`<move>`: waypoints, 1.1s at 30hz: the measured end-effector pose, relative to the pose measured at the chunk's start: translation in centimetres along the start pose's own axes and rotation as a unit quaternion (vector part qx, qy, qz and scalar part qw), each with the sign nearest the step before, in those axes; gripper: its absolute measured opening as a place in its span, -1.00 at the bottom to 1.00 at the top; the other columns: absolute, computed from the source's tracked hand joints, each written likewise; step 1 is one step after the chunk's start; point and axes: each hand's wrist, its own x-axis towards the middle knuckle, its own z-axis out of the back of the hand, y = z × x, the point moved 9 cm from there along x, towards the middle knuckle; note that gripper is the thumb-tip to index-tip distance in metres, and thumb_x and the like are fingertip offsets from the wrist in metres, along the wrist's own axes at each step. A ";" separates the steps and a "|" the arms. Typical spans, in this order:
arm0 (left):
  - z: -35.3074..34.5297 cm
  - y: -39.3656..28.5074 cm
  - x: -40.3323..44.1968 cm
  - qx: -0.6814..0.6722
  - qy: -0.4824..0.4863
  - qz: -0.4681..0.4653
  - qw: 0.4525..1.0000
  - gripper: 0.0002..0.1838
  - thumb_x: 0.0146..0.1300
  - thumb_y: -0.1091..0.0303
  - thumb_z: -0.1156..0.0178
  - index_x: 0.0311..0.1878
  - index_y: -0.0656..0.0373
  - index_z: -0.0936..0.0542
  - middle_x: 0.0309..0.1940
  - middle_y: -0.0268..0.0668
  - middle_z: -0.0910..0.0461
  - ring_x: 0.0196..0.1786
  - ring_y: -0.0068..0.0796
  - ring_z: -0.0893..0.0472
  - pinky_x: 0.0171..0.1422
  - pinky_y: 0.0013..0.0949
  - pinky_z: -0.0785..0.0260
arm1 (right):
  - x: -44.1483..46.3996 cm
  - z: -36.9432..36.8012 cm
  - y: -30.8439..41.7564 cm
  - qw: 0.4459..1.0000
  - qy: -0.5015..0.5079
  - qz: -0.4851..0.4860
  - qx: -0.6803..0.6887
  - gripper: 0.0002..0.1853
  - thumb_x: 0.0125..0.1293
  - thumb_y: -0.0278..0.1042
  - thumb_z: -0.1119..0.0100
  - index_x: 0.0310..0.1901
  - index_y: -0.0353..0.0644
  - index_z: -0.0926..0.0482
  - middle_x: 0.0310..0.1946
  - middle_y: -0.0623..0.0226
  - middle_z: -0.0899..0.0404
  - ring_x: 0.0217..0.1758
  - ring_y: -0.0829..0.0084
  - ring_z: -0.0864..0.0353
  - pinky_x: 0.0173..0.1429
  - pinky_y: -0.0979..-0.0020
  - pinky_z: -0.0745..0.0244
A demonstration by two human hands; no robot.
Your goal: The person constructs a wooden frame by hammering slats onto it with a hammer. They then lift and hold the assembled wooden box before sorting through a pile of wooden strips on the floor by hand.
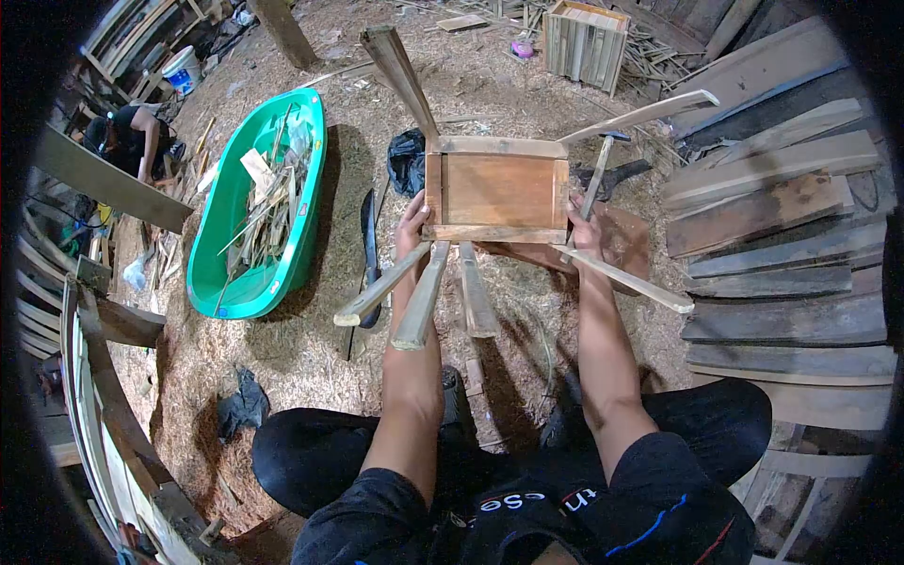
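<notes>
A small wooden chair frame (504, 188) with a flat panel seat is held up over the floor in front of me. Two long legs point away from me, and several slats and posts stick out towards me. My left hand (411, 224) is closed around the left edge of the seat. On the opposite edge my right hand (586, 229) is closed too, with a hammer (595, 177) in the same grip, its head pointing away. A long dark-bladed knife (369, 247) lies on the ground left of the chair, near a black plastic bag (407, 160).
A green tub (202, 254) with wood scraps stands to the left. Boards (782, 330) are laid out along the right. A slatted wooden crate (584, 47) is at the back. Another person (132, 141) crouches far left, behind a post. Shavings cover the floor.
</notes>
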 end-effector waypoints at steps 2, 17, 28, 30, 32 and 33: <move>-0.6 -0.5 -0.1 0.010 0.003 -0.017 1.000 -0.38 0.34 0.35 -0.15 0.43 0.37 -0.31 0.33 -0.09 -0.44 0.34 -0.31 -0.46 0.43 -0.29 -0.26 | -0.1 0.0 0.1 1.000 -0.002 -0.005 0.004 -0.55 0.42 -0.40 -0.16 0.30 -0.28 -0.42 0.15 0.27 -0.55 0.23 0.39 -0.51 0.34 0.34 -0.39; 0.2 -0.4 0.8 0.047 0.007 -0.020 0.999 -0.36 0.27 0.33 -0.19 0.41 0.35 -0.36 0.29 -0.15 -0.48 0.29 -0.35 -0.49 0.43 -0.32 -0.24 | -1.4 -1.7 1.9 0.996 0.015 -0.004 0.090 -0.60 0.41 -0.37 -0.19 0.23 -0.26 -0.45 0.04 0.30 -0.58 0.09 0.41 -0.58 0.18 0.34 -0.49; -0.3 -0.6 0.7 0.032 0.017 -0.029 0.999 -0.36 0.27 0.37 -0.14 0.41 0.39 -0.32 0.32 -0.06 -0.46 0.33 -0.27 -0.46 0.47 -0.28 -0.20 | -1.6 -1.8 2.3 0.997 0.007 0.005 0.073 -0.64 0.40 -0.42 -0.18 0.19 -0.26 -0.49 0.04 0.31 -0.58 0.11 0.38 -0.58 0.23 0.31 -0.47; -0.1 -0.3 0.8 0.031 0.017 -0.025 0.999 -0.37 0.27 0.37 -0.14 0.41 0.38 -0.33 0.32 -0.07 -0.45 0.33 -0.28 -0.46 0.47 -0.29 -0.20 | -1.3 -1.5 1.7 0.996 0.016 -0.006 0.086 -0.65 0.40 -0.42 -0.18 0.18 -0.27 -0.50 0.04 0.31 -0.58 0.11 0.39 -0.57 0.24 0.32 -0.46; 0.4 0.0 1.1 0.045 0.017 -0.021 0.999 -0.38 0.27 0.38 -0.13 0.41 0.36 -0.34 0.31 -0.08 -0.47 0.32 -0.29 -0.48 0.45 -0.29 -0.22 | -0.7 -1.0 1.0 0.997 0.022 -0.005 0.078 -0.65 0.42 -0.42 -0.16 0.19 -0.27 -0.48 0.04 0.30 -0.58 0.10 0.39 -0.58 0.23 0.32 -0.48; 0.6 0.1 1.2 0.052 0.017 -0.019 0.998 -0.38 0.27 0.38 -0.13 0.40 0.35 -0.35 0.30 -0.08 -0.48 0.31 -0.29 -0.48 0.45 -0.29 -0.23 | -0.1 -0.4 0.4 0.998 0.023 0.000 0.064 -0.65 0.43 -0.43 -0.13 0.21 -0.26 -0.47 0.04 0.30 -0.58 0.10 0.39 -0.59 0.21 0.32 -0.50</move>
